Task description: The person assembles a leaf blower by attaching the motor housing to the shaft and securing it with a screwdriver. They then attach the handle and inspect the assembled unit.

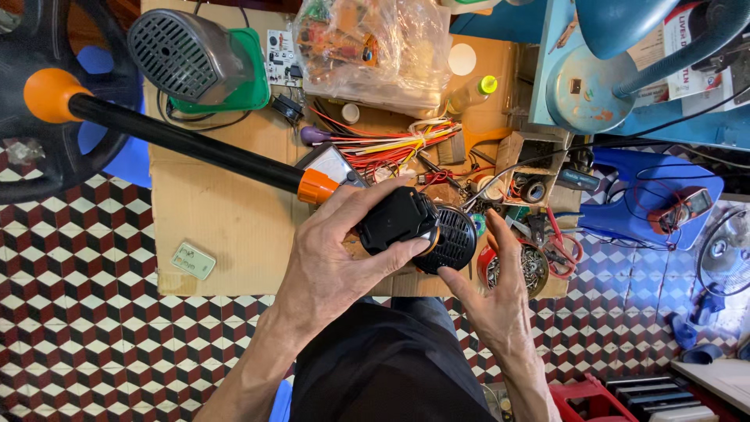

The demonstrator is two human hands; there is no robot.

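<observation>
Dark trousers (383, 367), cardboard worktop (226, 211), checkered floor (86, 312)

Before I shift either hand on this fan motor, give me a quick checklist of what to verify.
1. Left hand grips the black motor housing: ok, thumb and fingers wrap it.
2. Right hand on the round vented cover: ok, fingertips touch its rim.
3. Black pole with orange collar supported: ok, it lies across the cardboard.
4. Cover fastened to housing: cannot tell, joint hidden by fingers.
5. Wire bundle apart from the hands: ok.
6. Tin of screws clear of the right hand: not ok, right beside it.
</observation>
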